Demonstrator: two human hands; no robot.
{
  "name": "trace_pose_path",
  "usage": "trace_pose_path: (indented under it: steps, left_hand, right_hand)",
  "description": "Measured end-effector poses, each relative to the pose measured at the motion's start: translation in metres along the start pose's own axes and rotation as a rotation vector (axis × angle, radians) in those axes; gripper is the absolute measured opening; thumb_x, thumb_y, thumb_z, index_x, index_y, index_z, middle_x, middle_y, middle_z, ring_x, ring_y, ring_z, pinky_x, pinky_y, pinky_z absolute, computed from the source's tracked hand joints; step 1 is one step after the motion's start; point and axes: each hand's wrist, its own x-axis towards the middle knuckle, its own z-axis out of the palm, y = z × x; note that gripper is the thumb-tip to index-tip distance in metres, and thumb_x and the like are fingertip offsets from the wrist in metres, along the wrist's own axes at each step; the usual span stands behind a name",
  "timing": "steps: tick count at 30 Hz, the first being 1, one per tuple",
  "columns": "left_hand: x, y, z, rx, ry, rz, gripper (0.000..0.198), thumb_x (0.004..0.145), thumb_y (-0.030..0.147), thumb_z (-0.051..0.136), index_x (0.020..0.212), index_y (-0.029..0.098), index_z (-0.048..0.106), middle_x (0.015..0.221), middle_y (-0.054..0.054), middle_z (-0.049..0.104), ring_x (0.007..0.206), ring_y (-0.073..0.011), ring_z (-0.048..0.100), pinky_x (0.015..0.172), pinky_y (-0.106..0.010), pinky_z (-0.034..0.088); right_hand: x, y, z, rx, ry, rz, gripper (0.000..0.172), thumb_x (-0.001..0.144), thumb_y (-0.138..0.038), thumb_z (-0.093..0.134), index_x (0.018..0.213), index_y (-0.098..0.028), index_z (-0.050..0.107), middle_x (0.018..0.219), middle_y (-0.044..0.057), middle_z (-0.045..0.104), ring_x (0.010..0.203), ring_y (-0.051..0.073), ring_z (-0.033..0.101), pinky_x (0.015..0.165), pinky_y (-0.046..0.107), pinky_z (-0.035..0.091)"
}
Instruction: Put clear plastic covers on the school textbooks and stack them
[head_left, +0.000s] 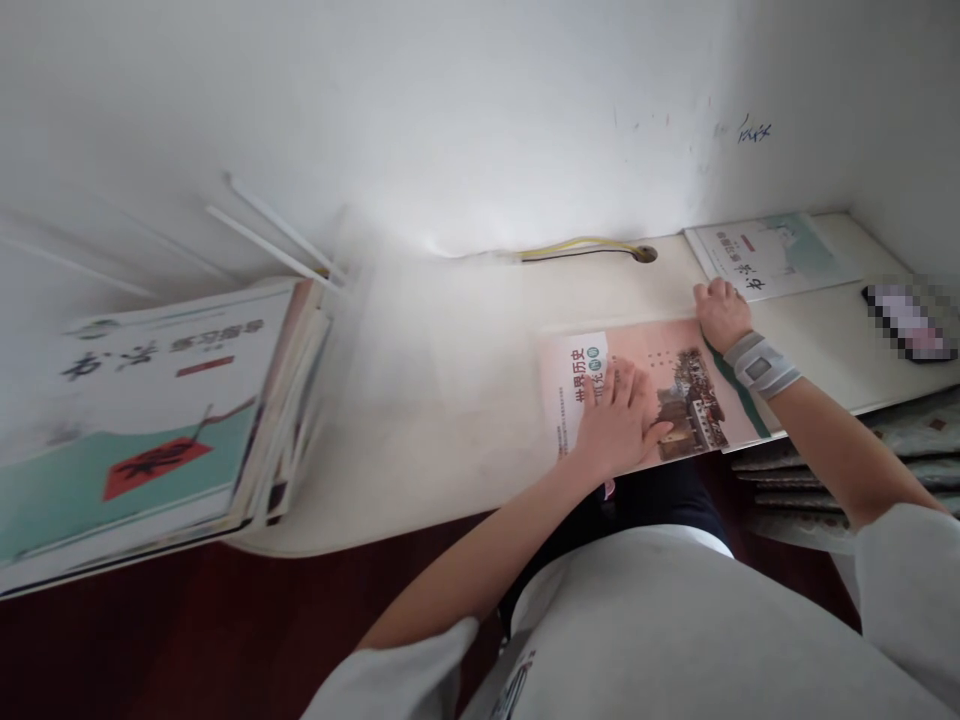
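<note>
A pink history textbook (pixel 675 352) lies flat on the white desk (pixel 442 400), its near edge over the desk's front edge. My left hand (pixel 619 420) rests flat on its cover, fingers stretched out and together. My right hand (pixel 721 312) sits at the book's far right corner, fingers curled over the top edge. A grey band wraps that wrist.
A pale green and white booklet (pixel 772 255) lies at the far right by the wall. A tall stack of books (pixel 150 430) sits at the left. A yellow cable (pixel 577 246) runs into a hole in the desk. A blurred-out object (pixel 911 320) lies at the right edge.
</note>
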Motion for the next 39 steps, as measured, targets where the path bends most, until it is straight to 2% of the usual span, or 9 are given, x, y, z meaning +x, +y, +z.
trace_pose_path:
  steps: [4, 7, 10, 16, 20, 25, 29, 35, 39]
  left_hand:
    - [0.014, -0.004, -0.006, -0.046, -0.072, -0.018, 0.074, 0.091, 0.056, 0.018, 0.145, 0.006, 0.018, 0.153, -0.016, 0.016, 0.141, -0.0335, 0.005, 0.111, -0.059, 0.009]
    - [0.028, -0.010, -0.007, -0.070, -0.051, -0.078, 0.067, 0.093, 0.048, 0.023, 0.147, 0.010, 0.015, 0.153, -0.014, 0.016, 0.141, -0.0342, 0.007, 0.111, -0.059, 0.008]
    - [0.034, -0.013, -0.002, -0.072, 0.000, -0.120, 0.060, 0.093, 0.038, 0.024, 0.147, 0.014, 0.016, 0.154, -0.011, 0.017, 0.141, -0.0324, 0.008, 0.112, -0.055, 0.009]
    - [0.035, -0.033, -0.001, -0.036, 0.065, -0.184, 0.057, 0.094, 0.041, 0.017, 0.145, 0.016, 0.027, 0.152, -0.009, 0.024, 0.140, -0.0345, 0.014, 0.111, -0.055, 0.011]
    - [0.037, -0.057, -0.006, -0.035, 0.066, -0.298, 0.061, 0.092, 0.052, 0.017, 0.144, 0.022, 0.028, 0.153, -0.008, 0.021, 0.140, -0.0360, 0.013, 0.110, -0.056, 0.011]
    - [0.031, -0.083, -0.006, -0.067, 0.059, -0.421, 0.068, 0.091, 0.053, 0.013, 0.145, 0.014, 0.024, 0.152, -0.014, 0.022, 0.140, -0.0331, 0.016, 0.110, -0.056, 0.013]
    - [0.026, -0.093, -0.005, -0.050, 0.140, -0.515, 0.072, 0.090, 0.052, 0.017, 0.141, 0.003, 0.029, 0.147, -0.022, 0.029, 0.138, -0.0344, 0.020, 0.110, -0.057, 0.013]
    - [0.026, -0.095, -0.006, -0.159, 0.262, -0.571, 0.058, 0.088, 0.042, 0.035, 0.129, 0.002, 0.045, 0.142, -0.024, 0.038, 0.137, -0.0342, 0.025, 0.110, -0.054, 0.016]
    - [0.028, -0.105, -0.011, -0.523, 0.533, -0.586, 0.034, 0.085, 0.031, 0.043, 0.111, 0.014, 0.058, 0.121, -0.015, 0.059, 0.123, -0.0267, 0.047, 0.103, -0.044, 0.035]
  right_hand:
    - [-0.030, -0.048, -0.017, 0.124, 0.200, -0.192, 0.048, 0.093, -0.031, 0.034, 0.131, -0.003, 0.042, 0.135, 0.023, 0.045, 0.127, 0.032, 0.039, 0.103, 0.049, 0.030]
    - [-0.057, -0.084, -0.008, 0.285, 0.145, -0.285, 0.054, 0.095, -0.041, 0.027, 0.131, -0.006, 0.045, 0.136, 0.020, 0.047, 0.129, 0.027, 0.040, 0.104, 0.044, 0.033]
    - [-0.069, -0.096, 0.009, 0.362, 0.058, -0.309, 0.061, 0.094, -0.048, 0.024, 0.132, -0.006, 0.046, 0.135, 0.019, 0.048, 0.129, 0.026, 0.040, 0.106, 0.043, 0.031]
    - [-0.057, -0.069, 0.018, 0.222, -0.062, -0.340, 0.065, 0.093, -0.050, 0.026, 0.135, -0.003, 0.042, 0.142, 0.018, 0.040, 0.135, 0.028, 0.031, 0.111, 0.042, 0.022]
    - [-0.049, -0.050, 0.018, 0.129, -0.114, -0.229, 0.062, 0.093, -0.045, 0.028, 0.138, -0.004, 0.038, 0.146, 0.017, 0.034, 0.135, 0.029, 0.030, 0.110, 0.044, 0.021]
    - [-0.045, -0.013, 0.025, 0.111, -0.129, -0.047, 0.061, 0.092, -0.045, 0.029, 0.138, -0.006, 0.038, 0.145, 0.015, 0.036, 0.135, 0.029, 0.030, 0.108, 0.046, 0.026]
    - [-0.044, 0.009, 0.028, 0.086, -0.056, 0.026, 0.055, 0.091, -0.039, 0.032, 0.135, -0.007, 0.043, 0.142, 0.018, 0.041, 0.132, 0.030, 0.035, 0.104, 0.050, 0.029]
    - [-0.044, -0.007, 0.025, -0.002, 0.101, -0.140, 0.045, 0.091, -0.023, 0.032, 0.130, -0.006, 0.047, 0.141, 0.020, 0.041, 0.132, 0.031, 0.036, 0.105, 0.056, 0.022]
    - [-0.036, -0.028, 0.024, 0.005, 0.079, -0.325, 0.043, 0.092, -0.019, 0.031, 0.128, -0.005, 0.049, 0.137, 0.018, 0.046, 0.130, 0.030, 0.040, 0.105, 0.054, 0.025]
